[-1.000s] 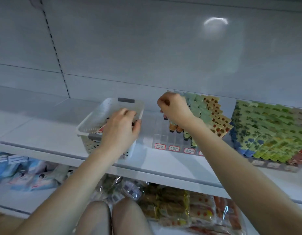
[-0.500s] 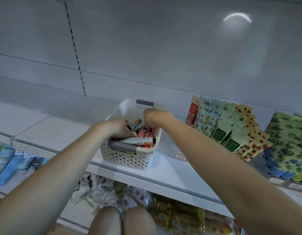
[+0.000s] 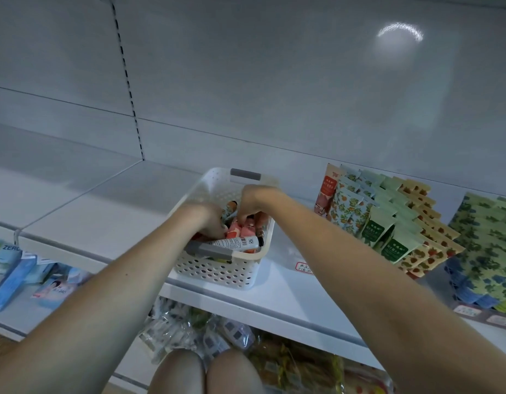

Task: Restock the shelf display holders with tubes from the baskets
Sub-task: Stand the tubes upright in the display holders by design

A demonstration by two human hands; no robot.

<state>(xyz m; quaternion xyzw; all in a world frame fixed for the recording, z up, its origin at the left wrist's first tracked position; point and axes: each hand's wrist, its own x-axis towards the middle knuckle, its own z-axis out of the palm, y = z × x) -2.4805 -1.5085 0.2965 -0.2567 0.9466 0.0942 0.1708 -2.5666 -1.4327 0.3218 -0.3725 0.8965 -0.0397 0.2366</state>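
White perforated plastic is what I am working in: the basket (image 3: pixel 217 273) stands on the shelf (image 3: pixel 104 217) with its grey handle toward me, and both hands are down inside it among the tubes (image 3: pixel 240 230). The left hand (image 3: pixel 207 220) is buried on the near-left side with its knuckles up and fingers curled into the pile. The right hand (image 3: pixel 254 199) comes over the far rim with its fingers bent down onto the pink tubes. Whether either one actually has a tube pinched I cannot tell, since the fingertips are hidden. One white tube (image 3: pixel 237 243) with a barcode lies crosswise along the near rim, on top of the rest. I judge this to be the picking step, so I would gather tubes that already lie the same way and grip them by the body rather than the cap. I would lift straight up so nothing snags on that crosswise tube. The open slots seem to lie just right of the basket, by the price label (image 3: pixel 304 267) and before the rows of packets (image 3: pixel 388 223), a short carry.
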